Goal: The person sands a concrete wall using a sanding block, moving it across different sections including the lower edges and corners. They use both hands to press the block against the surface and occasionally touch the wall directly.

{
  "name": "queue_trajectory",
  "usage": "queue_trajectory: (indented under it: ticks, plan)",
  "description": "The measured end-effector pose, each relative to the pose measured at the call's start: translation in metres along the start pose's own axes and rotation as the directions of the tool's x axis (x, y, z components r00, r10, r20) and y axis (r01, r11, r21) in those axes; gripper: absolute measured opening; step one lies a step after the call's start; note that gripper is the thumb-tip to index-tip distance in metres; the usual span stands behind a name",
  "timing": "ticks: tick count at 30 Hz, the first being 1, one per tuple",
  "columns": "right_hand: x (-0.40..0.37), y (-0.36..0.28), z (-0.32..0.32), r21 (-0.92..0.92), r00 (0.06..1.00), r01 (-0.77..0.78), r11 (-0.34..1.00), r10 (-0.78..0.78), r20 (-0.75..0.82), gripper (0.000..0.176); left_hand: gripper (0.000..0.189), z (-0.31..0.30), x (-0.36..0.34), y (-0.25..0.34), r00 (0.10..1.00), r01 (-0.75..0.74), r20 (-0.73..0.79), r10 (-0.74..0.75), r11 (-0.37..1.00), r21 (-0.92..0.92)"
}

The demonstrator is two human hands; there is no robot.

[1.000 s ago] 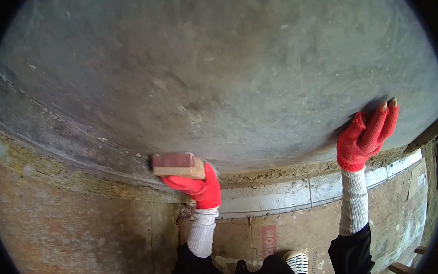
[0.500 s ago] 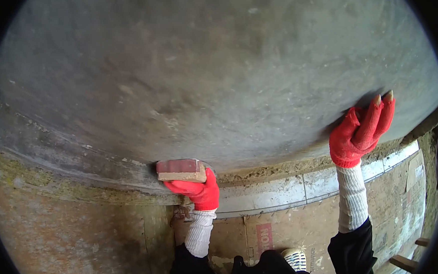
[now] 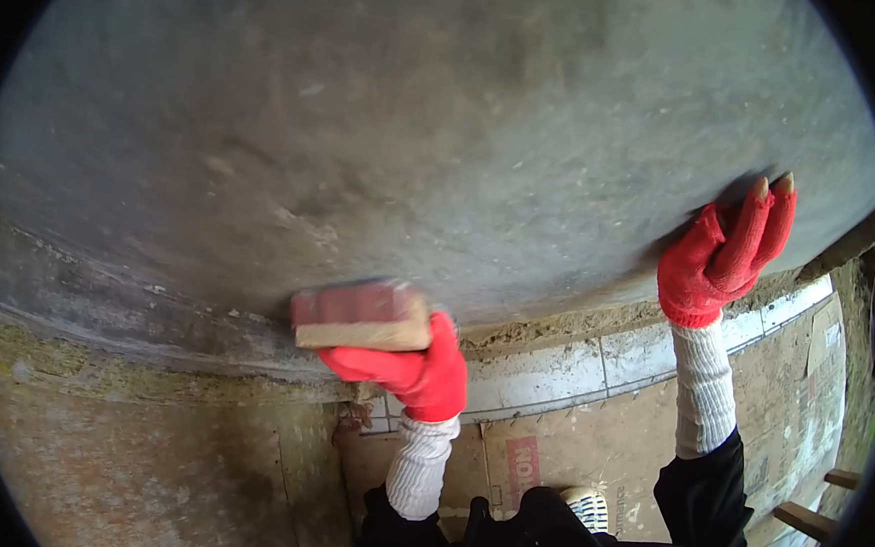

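Observation:
My left hand (image 3: 406, 372), in a red glove with a white knit cuff, is wrapped round a sanding block (image 3: 360, 314). The block is pale wood with a reddish layer on the side towards the wall, and it is slightly blurred. It lies against the lower part of the grey wall (image 3: 445, 154). Higher up at the right, my right hand (image 3: 721, 256), gloved alike with bare fingertips, rests on the wall with its fingers stretched out.
A rough ledge with white tiles (image 3: 541, 380) runs along the wall's foot. Stained cardboard (image 3: 567, 447) covers the floor at the right, with a shoe (image 3: 586, 508) on it. Wooden pieces (image 3: 805, 521) stick in at the far right.
The sanding block in my left hand has moved slightly up the wall and looks nearer. My right hand stays at nearly the same spot.

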State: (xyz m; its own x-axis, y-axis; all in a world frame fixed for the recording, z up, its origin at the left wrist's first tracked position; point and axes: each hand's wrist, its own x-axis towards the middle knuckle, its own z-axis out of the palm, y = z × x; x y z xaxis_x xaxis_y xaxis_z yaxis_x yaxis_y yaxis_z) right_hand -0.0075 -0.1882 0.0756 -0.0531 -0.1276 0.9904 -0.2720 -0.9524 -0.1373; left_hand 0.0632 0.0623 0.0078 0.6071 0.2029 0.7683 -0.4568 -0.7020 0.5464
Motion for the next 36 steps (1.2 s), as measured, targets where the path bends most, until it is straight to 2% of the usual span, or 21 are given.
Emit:
queue_trajectory:
  ticks: [1, 4, 5, 8, 10, 12, 13, 14, 16, 18, 20, 22, 24, 25, 26, 28, 30, 32, 34, 35, 36]
  plan:
    - [-0.001, -0.001, -0.001, -0.016, 1.000, -0.013, 1.000, 0.013, 0.004, 0.045, 0.104, 0.003, 0.006, 0.009, 0.977, -0.187, -0.087, 0.194, 0.979, 0.083]
    - [-0.004, 0.002, 0.004, 0.020, 0.999, -0.003, 1.000, 0.004, -0.033, 0.043, 0.109, 0.011, -0.014, -0.020, 0.957, -0.285, -0.031, 0.288, 0.956, 0.061]
    - [-0.002, 0.001, 0.002, 0.005, 1.000, 0.001, 1.000, -0.001, -0.020, 0.042, 0.114, 0.011, -0.035, -0.032, 0.983, -0.164, 0.089, 0.160, 0.985, 0.044]
    - [0.002, 0.001, 0.000, -0.016, 0.997, 0.072, 0.997, -0.072, 0.008, 0.043, 0.117, 0.014, -0.052, -0.045, 0.989, -0.101, 0.111, 0.100, 0.995, 0.000]
    - [-0.003, 0.001, -0.007, -0.017, 0.995, 0.075, 0.997, -0.073, 0.071, 0.045, 0.117, -0.002, -0.027, -0.002, 0.989, 0.009, 0.150, 0.009, 0.993, -0.119]
    - [-0.002, 0.003, -0.003, 0.003, 0.999, 0.019, 1.000, -0.019, 0.044, 0.046, 0.116, -0.001, 0.001, 0.029, 0.967, -0.255, 0.013, 0.255, 0.963, 0.084]
    - [0.000, 0.003, -0.002, -0.008, 0.998, 0.047, 0.999, -0.046, 0.033, 0.046, 0.118, -0.002, 0.006, 0.033, 0.960, -0.280, 0.006, 0.280, 0.960, 0.022]
    - [0.001, 0.003, 0.001, -0.006, 0.999, 0.050, 0.999, -0.050, 0.019, 0.046, 0.118, 0.006, -0.008, 0.018, 0.959, -0.284, -0.009, 0.284, 0.959, 0.020]
    - [-0.001, 0.005, -0.001, 0.010, 0.997, 0.075, 0.997, -0.075, 0.028, 0.045, 0.122, 0.024, -0.060, -0.032, 0.992, 0.013, 0.128, 0.006, 0.989, -0.146]
    - [-0.005, 0.005, -0.007, 0.030, 0.994, 0.078, 0.997, -0.080, 0.073, 0.047, 0.129, 0.025, -0.062, -0.027, 0.979, -0.078, 0.170, 0.111, 0.978, -0.191]
    - [-0.018, 0.001, -0.020, 0.127, 0.969, 0.210, 0.969, -0.224, 0.104, 0.053, 0.131, 0.025, -0.065, -0.020, 0.983, -0.177, 0.043, 0.180, 0.983, -0.055]
    - [-0.070, -0.008, -0.036, 0.429, 0.907, 0.200, 0.881, -0.332, 0.260, 0.054, 0.129, 0.014, -0.051, 0.025, 0.992, -0.069, 0.102, 0.074, 0.996, -0.058]
    - [-0.087, -0.050, -0.057, 0.543, 0.701, 0.047, 0.838, -0.415, 0.580, 0.051, 0.124, 0.009, -0.048, 0.059, 0.946, 0.317, 0.208, -0.250, 0.851, -0.419]
    - [-0.091, -0.061, -0.054, 0.608, 0.739, 0.029, 0.793, -0.426, 0.522, 0.046, 0.110, -0.005, -0.042, 0.083, 0.824, 0.562, 0.348, -0.447, 0.720, -0.407]
    - [-0.095, -0.070, -0.050, 0.668, 0.779, 0.011, 0.744, -0.426, 0.461, 0.042, 0.110, -0.011, -0.042, 0.091, 0.828, 0.557, 0.343, -0.444, 0.720, -0.414]
    - [-0.091, -0.088, -0.048, 0.497, 0.805, 0.062, 0.865, -0.338, 0.487, 0.040, 0.095, -0.026, -0.041, 0.098, 0.661, 0.751, 0.563, -0.496, 0.441, -0.492]
    - [-0.069, -0.101, -0.043, 0.364, 0.866, 0.105, 0.926, -0.265, 0.424, 0.043, 0.075, -0.042, -0.041, 0.097, 0.613, 0.779, 0.648, -0.452, 0.484, -0.399]
    - [-0.070, -0.101, -0.031, 0.328, 0.888, 0.132, 0.935, -0.259, 0.381, 0.050, 0.069, -0.047, -0.045, 0.083, 0.699, 0.604, 0.663, -0.270, 0.719, -0.344]
    - [-0.073, -0.085, -0.028, 0.293, 0.851, 0.338, 0.894, -0.424, 0.310, 0.053, 0.080, -0.058, -0.039, 0.077, 0.678, 0.697, 0.663, -0.318, 0.565, -0.442]
    - [-0.069, -0.070, -0.033, 0.250, 0.841, 0.383, 0.889, -0.448, 0.304, 0.054, 0.077, -0.067, -0.039, 0.066, 0.685, 0.577, 0.703, -0.192, 0.733, -0.361]
    - [-0.080, -0.051, -0.040, 0.252, 0.888, 0.194, 0.948, -0.279, 0.365, 0.055, 0.075, -0.076, -0.035, 0.053, 0.662, 0.408, 0.747, -0.061, 0.865, -0.291]
